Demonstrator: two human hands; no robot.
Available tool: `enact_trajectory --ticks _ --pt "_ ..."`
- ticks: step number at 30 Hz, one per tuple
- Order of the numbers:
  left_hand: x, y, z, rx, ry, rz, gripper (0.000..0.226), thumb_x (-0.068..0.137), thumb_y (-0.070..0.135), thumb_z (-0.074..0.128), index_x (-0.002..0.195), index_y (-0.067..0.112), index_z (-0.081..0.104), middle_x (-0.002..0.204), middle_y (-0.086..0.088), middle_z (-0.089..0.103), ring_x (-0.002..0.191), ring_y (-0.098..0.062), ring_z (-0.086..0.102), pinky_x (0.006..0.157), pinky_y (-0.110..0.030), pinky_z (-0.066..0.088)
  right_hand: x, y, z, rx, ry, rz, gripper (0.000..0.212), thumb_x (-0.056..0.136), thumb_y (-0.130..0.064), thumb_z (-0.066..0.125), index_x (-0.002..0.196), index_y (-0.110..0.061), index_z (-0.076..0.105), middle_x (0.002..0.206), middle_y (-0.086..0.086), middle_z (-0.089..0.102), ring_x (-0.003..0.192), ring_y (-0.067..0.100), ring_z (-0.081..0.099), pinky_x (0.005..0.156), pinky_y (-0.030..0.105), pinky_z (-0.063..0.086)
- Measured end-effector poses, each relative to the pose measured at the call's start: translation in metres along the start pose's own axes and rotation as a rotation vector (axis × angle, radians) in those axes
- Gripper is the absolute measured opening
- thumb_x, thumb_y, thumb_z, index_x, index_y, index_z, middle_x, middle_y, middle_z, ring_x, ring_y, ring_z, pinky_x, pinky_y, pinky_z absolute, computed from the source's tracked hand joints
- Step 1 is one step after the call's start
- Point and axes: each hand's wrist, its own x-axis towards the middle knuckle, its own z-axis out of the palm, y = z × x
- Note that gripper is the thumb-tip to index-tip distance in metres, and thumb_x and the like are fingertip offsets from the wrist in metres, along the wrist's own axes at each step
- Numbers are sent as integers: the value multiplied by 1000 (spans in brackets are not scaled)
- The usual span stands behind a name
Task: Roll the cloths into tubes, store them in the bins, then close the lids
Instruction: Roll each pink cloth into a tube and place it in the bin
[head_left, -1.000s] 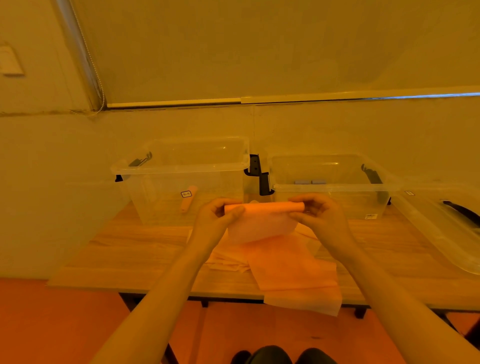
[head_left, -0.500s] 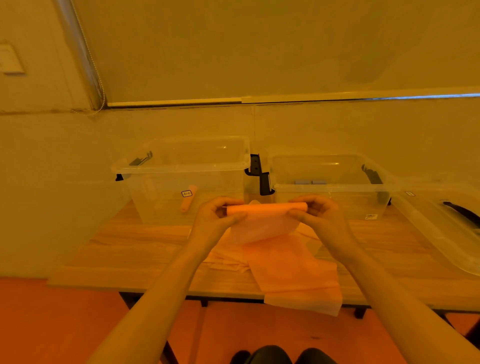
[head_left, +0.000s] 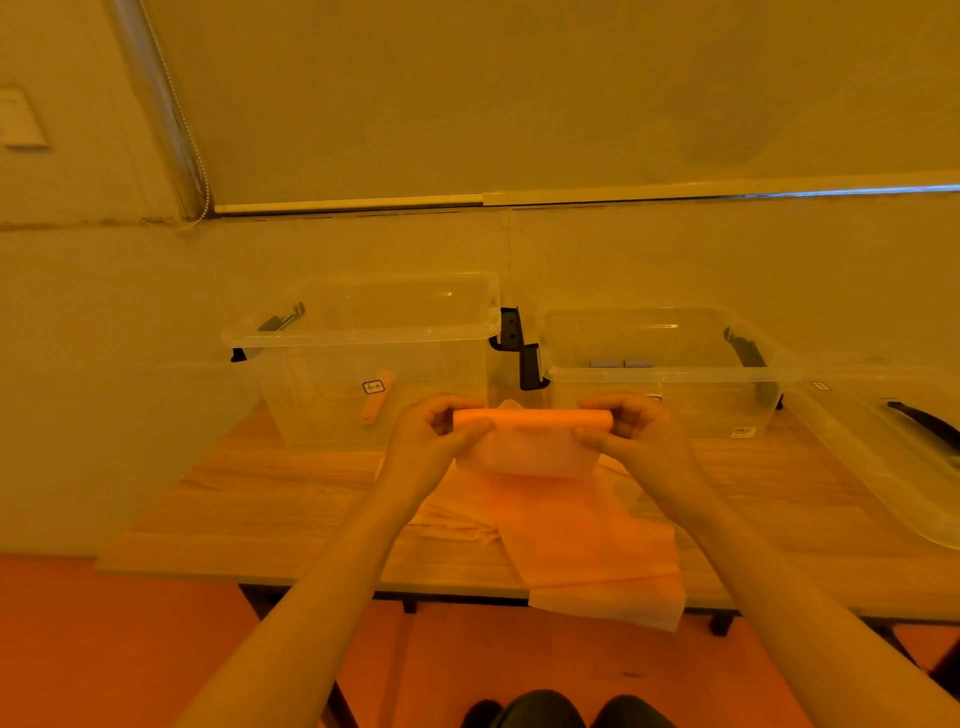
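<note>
Warm orange light washes a wooden table (head_left: 270, 499) set against a plain wall. Above its middle, the left hand (head_left: 431, 441) and right hand (head_left: 636, 439) each pinch one end of a half-rolled cloth (head_left: 532, 434), thumbs near, fingers curled over the far side; its loose flap hangs toward more flat cloths (head_left: 587, 540) that spill over the near edge. At the far left stands an open clear bin (head_left: 363, 358) with one rolled cloth (head_left: 378, 397) inside. To its right a second open bin (head_left: 660, 364) holds what may be two bluish rolls (head_left: 621, 362), too small to be sure. A clear lid (head_left: 883, 457) lies at the far right.
</note>
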Motion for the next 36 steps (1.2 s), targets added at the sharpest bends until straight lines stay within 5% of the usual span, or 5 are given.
enact_trajectory --ticks 4,11,21,32,36 --pt "0 -1 1 -2 -13 -28 19 83 8 70 102 11 68 90 24 53 94 2 58 63 -5 48 0 1 2 -11 22 10 21 81 -12 73 100 -18 66 97 -7 67 86 3 64 61 12 52" --pt "-6 4 -2 -47 -47 -5 24 87 2 64 110 -1 66 84 27 34 63 37 39 59 1 42 -6 -2 3 9 3 -17 32 78 -4 73 100 -25 64 103 -10 64 89 2 64 64 13 53" --pt "-7 8 -3 -18 -20 -14 31 82 1 69 113 2 65 86 30 33 74 12 50 62 -4 47 -5 -3 3 -47 15 4 16 84 -14 69 100 -15 67 94 -7 65 84 3 62 60 11 52" --pt "-1 -6 1 -70 15 -6 16 88 6 64 102 -1 68 80 29 33 62 33 42 58 0 42 -9 -5 6 -48 -24 14 10 84 -14 70 91 -16 63 87 -3 66 70 3 64 55 13 51" --pt "3 -14 -1 -90 -18 -20 12 82 8 71 93 13 70 89 22 57 86 9 60 65 -6 49 -8 -2 6 -75 -4 13 11 87 -24 65 86 -13 64 84 3 67 74 11 65 56 15 53"
